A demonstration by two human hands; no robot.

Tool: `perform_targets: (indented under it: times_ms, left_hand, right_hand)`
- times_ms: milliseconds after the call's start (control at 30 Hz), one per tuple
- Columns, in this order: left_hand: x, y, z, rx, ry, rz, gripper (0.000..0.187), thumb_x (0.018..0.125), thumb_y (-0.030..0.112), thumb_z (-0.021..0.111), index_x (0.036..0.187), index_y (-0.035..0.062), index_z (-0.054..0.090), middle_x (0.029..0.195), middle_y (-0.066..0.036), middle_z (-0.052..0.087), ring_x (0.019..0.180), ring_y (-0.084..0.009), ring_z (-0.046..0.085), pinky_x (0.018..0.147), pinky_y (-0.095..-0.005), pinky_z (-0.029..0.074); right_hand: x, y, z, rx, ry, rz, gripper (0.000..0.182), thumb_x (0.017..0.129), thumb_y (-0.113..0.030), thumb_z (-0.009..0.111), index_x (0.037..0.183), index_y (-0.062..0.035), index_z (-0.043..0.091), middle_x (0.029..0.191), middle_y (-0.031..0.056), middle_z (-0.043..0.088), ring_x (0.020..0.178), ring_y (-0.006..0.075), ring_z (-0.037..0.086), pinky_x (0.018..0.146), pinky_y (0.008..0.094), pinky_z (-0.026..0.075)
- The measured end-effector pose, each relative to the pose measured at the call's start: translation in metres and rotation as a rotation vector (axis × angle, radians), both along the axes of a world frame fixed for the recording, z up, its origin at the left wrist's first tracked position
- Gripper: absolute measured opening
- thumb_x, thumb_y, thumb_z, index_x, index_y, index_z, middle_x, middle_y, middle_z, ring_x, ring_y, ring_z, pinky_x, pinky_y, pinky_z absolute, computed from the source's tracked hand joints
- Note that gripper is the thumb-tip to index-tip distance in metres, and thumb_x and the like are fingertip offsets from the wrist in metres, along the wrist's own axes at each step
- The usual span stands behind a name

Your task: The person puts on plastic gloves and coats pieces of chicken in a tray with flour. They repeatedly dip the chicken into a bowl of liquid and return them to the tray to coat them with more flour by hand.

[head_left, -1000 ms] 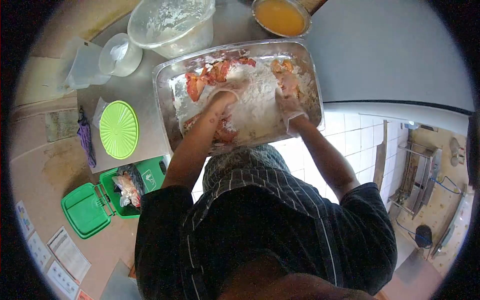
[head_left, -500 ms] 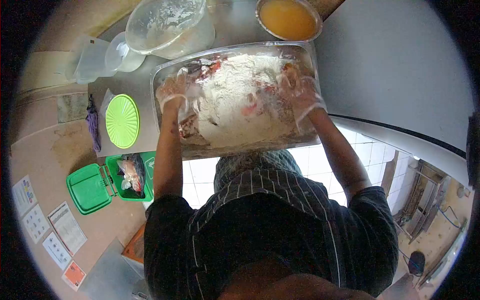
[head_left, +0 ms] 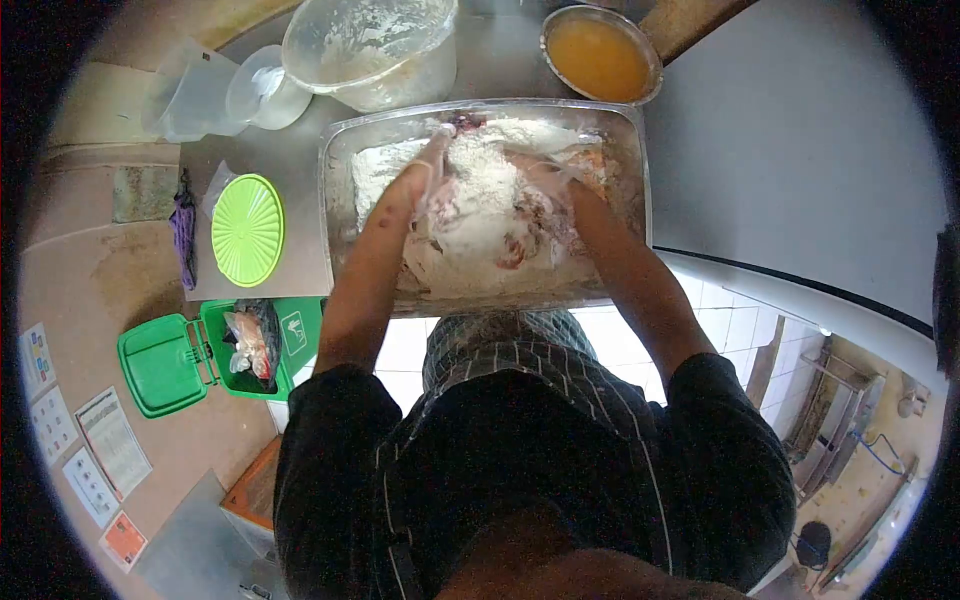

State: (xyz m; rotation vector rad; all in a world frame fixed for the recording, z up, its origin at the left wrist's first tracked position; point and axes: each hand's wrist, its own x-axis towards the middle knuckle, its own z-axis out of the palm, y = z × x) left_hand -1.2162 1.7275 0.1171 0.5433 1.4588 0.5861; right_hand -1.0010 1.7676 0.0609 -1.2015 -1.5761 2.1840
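Observation:
A large clear rectangular tub (head_left: 328, 200) sits in front of me. It holds a heap of white flour (head_left: 480, 240) with reddish pieces (head_left: 513, 250) that look like raw meat, partly coated. My left hand (head_left: 430, 180), in a thin clear plastic glove, is down in the flour left of the middle. On the other side of the heap, my right hand (head_left: 550, 182), gloved the same way, is pressed into the flour. Flour and motion blur hide the fingers of both hands, so their grip does not show.
Behind the tub stand a flour-dusted clear bucket (head_left: 415, 85) and a metal bowl of orange-yellow liquid (head_left: 600, 60). Smaller plastic containers (head_left: 270, 95) and a lime-green lid (head_left: 248, 230) lie to the left. An open green bin (head_left: 240, 390) is below the counter.
Both hands have moved inward from the tub's two ends toward the middle. The flour heap is pushed together, and flour now also lies at the far left of the tub.

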Motion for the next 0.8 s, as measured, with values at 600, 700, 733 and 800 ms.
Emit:
perform_targets:
  times_ms: [600, 700, 733, 800]
  left_hand:
    - [-0.039, -0.061, -0.059, 0.162, 0.093, -0.273, 0.070, 0.089, 0.055, 0.045, 0.140, 0.0084, 0.033, 0.139, -0.014, 0.039, 0.127, -0.0253, 0.037, 0.104, -0.0383, 0.033]
    - [-0.014, -0.040, -0.043, 0.215, 0.103, -0.257, 0.068, 0.090, 0.057, 0.037, 0.134, 0.0056, 0.041, 0.141, -0.019, 0.035, 0.129, -0.0314, 0.032, 0.100, -0.0463, 0.035]
    - [-0.017, -0.033, -0.033, 0.227, 0.110, -0.255, 0.068, 0.090, 0.057, 0.037, 0.134, 0.0056, 0.041, 0.141, -0.019, 0.035, 0.129, -0.0314, 0.032, 0.100, -0.0463, 0.035]
    - [-0.022, -0.029, -0.019, 0.175, -0.134, -0.102, 0.068, 0.090, 0.055, 0.038, 0.140, 0.0098, 0.031, 0.147, -0.020, 0.020, 0.133, -0.0334, 0.026, 0.105, -0.0509, 0.028]
  right_hand:
    - [0.041, -0.070, -0.017, 0.144, -0.032, 0.153, 0.055, 0.091, -0.039, 0.049, 0.136, -0.0106, 0.036, 0.122, 0.0149, 0.053, 0.108, 0.0275, 0.054, 0.093, 0.0395, 0.044]
    - [0.012, -0.073, 0.008, -0.397, 0.503, -0.035, 0.051, 0.095, -0.039, 0.042, 0.134, -0.0056, 0.039, 0.120, 0.0116, 0.055, 0.105, 0.0222, 0.056, 0.089, 0.0357, 0.047]
    - [0.006, -0.079, 0.020, -0.281, 0.512, -0.071, 0.053, 0.095, -0.039, 0.043, 0.133, -0.0028, 0.039, 0.118, 0.0114, 0.057, 0.105, 0.0216, 0.056, 0.089, 0.0357, 0.047]
    - [0.004, -0.084, 0.033, -0.176, 0.522, -0.110, 0.054, 0.095, -0.038, 0.045, 0.132, 0.0001, 0.039, 0.116, 0.0111, 0.058, 0.104, 0.0211, 0.057, 0.088, 0.0357, 0.047]
